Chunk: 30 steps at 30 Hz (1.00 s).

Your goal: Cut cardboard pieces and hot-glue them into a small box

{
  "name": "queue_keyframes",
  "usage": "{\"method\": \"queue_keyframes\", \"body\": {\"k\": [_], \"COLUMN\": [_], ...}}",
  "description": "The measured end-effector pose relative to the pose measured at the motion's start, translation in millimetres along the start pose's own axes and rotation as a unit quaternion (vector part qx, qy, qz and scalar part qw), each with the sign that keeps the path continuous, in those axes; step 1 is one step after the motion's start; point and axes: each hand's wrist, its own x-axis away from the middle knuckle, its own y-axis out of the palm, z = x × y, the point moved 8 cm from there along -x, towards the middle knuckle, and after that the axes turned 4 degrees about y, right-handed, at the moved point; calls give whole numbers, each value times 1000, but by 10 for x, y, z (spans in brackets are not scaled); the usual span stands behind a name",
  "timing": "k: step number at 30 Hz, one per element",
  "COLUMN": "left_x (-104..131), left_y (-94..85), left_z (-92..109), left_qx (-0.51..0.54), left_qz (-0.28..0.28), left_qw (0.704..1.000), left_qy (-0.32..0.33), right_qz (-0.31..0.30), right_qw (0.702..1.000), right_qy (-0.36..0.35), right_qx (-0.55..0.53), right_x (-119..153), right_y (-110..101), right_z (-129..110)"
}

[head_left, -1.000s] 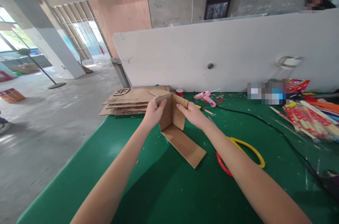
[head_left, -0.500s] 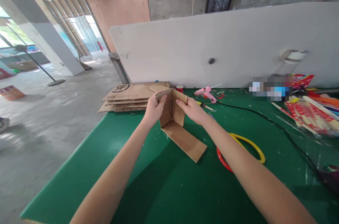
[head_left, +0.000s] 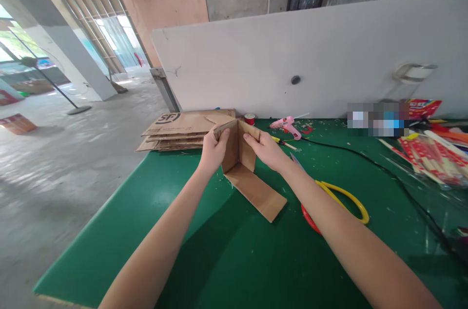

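Note:
A folded piece of brown cardboard stands on the green table, two upright walls meeting at a corner and a long flap lying flat toward me. My left hand grips the top of the left wall, thumb on the inner face. On the right wall, my right hand pinches the upper edge, its thumb inside too. The fingers behind both walls are hidden. Beneath my right forearm lie scissors with red and yellow handles, partly covered by the arm.
Flattened cardboard boxes are stacked at the back left. Behind the cardboard sit a small red spool and a pink glue gun, whose black cord runs right. Packaged craft sticks lie at the right. A white panel borders the table's back.
The view has shifted slightly. Both hands keep their hold on the cardboard walls, and the cardboard stays in nearly the same place and shape.

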Motion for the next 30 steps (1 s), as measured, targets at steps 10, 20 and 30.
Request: {"method": "queue_keyframes", "body": {"k": [10,20,30], "left_x": [-16,-19,-28], "left_y": [92,138,133], "left_z": [-27,-49,-48], "left_qx": [20,20,13], "left_qz": [16,6,-1], "left_qw": [1000,1000,1000], "left_qy": [2,-2,-11], "right_qz": [11,11,7], "right_qw": [999,1000,1000], "right_qy": [-9,-25,-22], "right_qx": [29,9,20], "right_x": [-24,2,12], "right_y": [-105,-130,-133], "right_z": [3,28,52]}}
